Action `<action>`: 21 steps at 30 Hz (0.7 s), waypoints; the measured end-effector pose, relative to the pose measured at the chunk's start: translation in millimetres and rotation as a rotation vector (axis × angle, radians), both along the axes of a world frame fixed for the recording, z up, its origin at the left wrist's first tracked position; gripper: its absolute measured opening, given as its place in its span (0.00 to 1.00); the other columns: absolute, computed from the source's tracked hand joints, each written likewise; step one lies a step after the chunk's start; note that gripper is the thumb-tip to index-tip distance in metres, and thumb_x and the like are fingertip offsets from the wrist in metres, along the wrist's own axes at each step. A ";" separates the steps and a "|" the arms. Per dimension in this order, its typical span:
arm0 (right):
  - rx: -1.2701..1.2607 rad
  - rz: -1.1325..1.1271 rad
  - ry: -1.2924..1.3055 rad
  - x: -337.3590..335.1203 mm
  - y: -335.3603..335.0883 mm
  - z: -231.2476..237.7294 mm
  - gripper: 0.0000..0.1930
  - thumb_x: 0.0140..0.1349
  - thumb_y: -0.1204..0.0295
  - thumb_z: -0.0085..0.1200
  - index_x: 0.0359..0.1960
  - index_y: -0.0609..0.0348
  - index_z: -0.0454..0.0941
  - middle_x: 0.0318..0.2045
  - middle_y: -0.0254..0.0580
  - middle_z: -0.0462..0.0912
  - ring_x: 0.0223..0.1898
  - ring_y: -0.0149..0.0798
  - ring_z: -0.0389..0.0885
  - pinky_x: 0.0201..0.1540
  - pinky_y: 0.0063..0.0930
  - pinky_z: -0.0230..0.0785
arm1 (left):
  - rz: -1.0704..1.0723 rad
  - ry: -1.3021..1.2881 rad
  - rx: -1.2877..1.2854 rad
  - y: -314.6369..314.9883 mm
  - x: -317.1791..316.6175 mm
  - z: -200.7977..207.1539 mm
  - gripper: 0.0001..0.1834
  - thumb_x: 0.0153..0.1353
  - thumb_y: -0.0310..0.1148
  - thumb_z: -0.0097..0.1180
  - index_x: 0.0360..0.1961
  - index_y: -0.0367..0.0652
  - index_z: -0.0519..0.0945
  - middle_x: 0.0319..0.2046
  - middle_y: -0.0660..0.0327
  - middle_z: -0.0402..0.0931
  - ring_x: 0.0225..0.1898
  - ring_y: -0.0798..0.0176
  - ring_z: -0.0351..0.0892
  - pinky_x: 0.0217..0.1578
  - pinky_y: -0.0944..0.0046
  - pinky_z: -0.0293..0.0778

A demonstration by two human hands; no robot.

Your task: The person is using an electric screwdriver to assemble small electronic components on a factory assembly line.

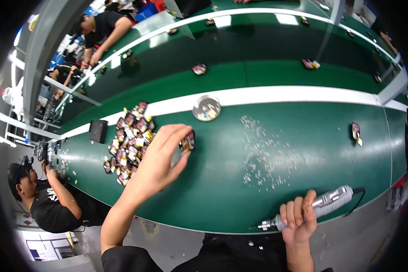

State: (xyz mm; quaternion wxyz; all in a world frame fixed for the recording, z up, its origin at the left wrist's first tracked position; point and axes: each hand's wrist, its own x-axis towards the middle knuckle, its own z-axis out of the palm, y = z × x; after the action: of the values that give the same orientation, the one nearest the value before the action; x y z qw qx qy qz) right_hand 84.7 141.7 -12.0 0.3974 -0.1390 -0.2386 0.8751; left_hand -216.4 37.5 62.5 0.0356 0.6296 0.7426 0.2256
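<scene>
Over the green bench, my left hand [161, 158] pinches a small dark boxy part [188, 141] with brown and yellow patches between thumb and fingers. To its left lies a heap of similar small parts [131, 144], partly hidden behind the hand. My right hand [299, 217] is wrapped around a grey electric screwdriver [333, 200] at the bench's near edge. The tool's bit points left, and its cord runs off to the right. Many tiny pale pieces [268, 156], perhaps screws, are scattered between the hands and farther back.
A round clear dish [206, 118] holding small pieces stands by the white rail [276, 94]. A black box [98, 131] sits left of the heap; one loose part [356, 131] lies far right. Beyond the rail, a green belt [258, 72] carries spaced parts. Co-workers sit at left.
</scene>
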 end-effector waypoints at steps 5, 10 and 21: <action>0.008 0.059 0.046 -8.2 3.8 3.6 0.05 0.65 0.69 0.47 0.35 0.51 0.63 0.13 0.29 0.60 0.14 0.28 0.61 0.25 0.26 0.58 | -0.294 -0.064 -0.108 -28.8 101.7 -23.4 0.31 0.42 0.14 0.56 0.53 0.29 0.70 0.51 0.48 0.69 0.51 0.45 0.71 0.49 0.54 0.73; 0.009 0.096 0.065 -1.2 -1.5 -3.6 0.02 0.65 0.71 0.44 0.34 0.51 0.65 0.12 0.28 0.61 0.13 0.27 0.62 0.25 0.26 0.59 | -0.290 -0.011 -0.113 -30.5 127.5 -34.8 0.28 0.43 0.15 0.56 0.51 0.27 0.72 0.53 0.47 0.70 0.52 0.45 0.71 0.48 0.54 0.74; 0.000 0.132 0.064 12.7 -19.9 -0.9 0.02 0.65 0.72 0.44 0.34 0.51 0.65 0.12 0.29 0.61 0.13 0.28 0.63 0.25 0.27 0.60 | -0.153 0.055 0.044 -25.9 146.8 -47.0 0.19 0.43 0.17 0.59 0.40 0.26 0.77 0.43 0.48 0.77 0.43 0.50 0.77 0.36 0.60 0.79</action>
State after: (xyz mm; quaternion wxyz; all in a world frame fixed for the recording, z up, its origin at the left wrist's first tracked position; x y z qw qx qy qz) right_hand 97.4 121.8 -12.9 0.3463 -0.0951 -0.2345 0.9034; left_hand -69.5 11.6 15.5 0.0186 0.6910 0.6879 0.2210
